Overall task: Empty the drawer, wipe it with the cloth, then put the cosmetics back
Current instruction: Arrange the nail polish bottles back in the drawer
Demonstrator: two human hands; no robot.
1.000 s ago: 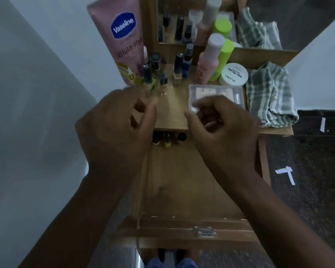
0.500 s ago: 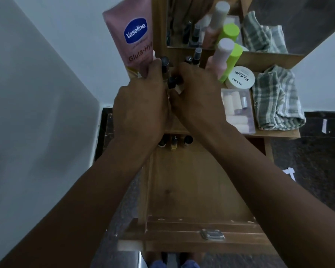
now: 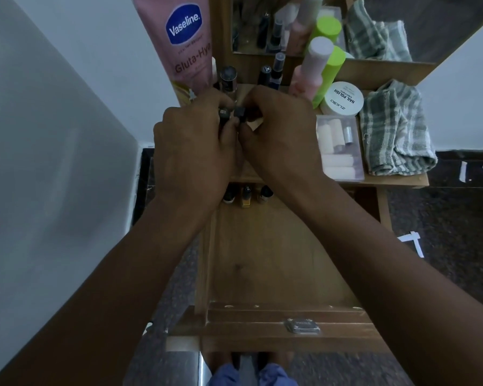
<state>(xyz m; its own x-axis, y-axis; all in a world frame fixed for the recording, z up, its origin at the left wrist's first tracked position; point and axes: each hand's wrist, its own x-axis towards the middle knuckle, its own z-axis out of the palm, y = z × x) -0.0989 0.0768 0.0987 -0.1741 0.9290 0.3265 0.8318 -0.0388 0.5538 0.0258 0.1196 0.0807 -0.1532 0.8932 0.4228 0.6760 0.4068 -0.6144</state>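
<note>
Our fingers curl round small dark-capped bottles on the tabletop: the left hand (image 3: 195, 151) grips one bottle (image 3: 224, 114), the right hand (image 3: 279, 132) pinches another (image 3: 240, 113), though its body is hidden, so we judge by the cap. The wooden drawer (image 3: 265, 254) stands pulled out below, three little bottles (image 3: 246, 195) at its back. The green checked cloth (image 3: 396, 129) lies folded at the table's right end

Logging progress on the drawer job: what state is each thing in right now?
Drawer: pulled open, three small bottles at its back.
Left hand: grips a black-capped bottle.
Right hand: grips another black-capped bottle.
Cloth: crumpled on the tabletop.
Clear box: closed.
</note>
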